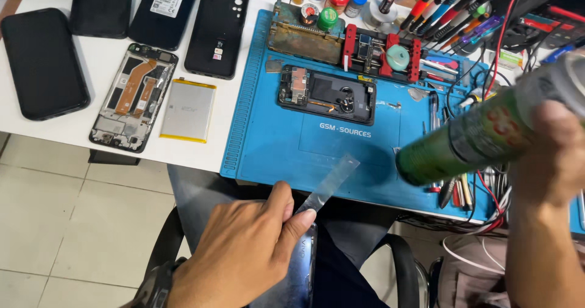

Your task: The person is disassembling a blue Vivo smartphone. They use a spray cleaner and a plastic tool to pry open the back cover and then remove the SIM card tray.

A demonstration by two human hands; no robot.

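**Strip pinched, can tilted low**

The left hand pinches a clear plastic strip at the blue mat's near edge. The right hand grips a green spray can, blurred. Spray could likely stray onto the opened phone just beyond.

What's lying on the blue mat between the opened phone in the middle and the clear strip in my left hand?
Only bare blue mat with white lettering lies between the opened phone and the clear strip pinched in the left hand, in the head view.
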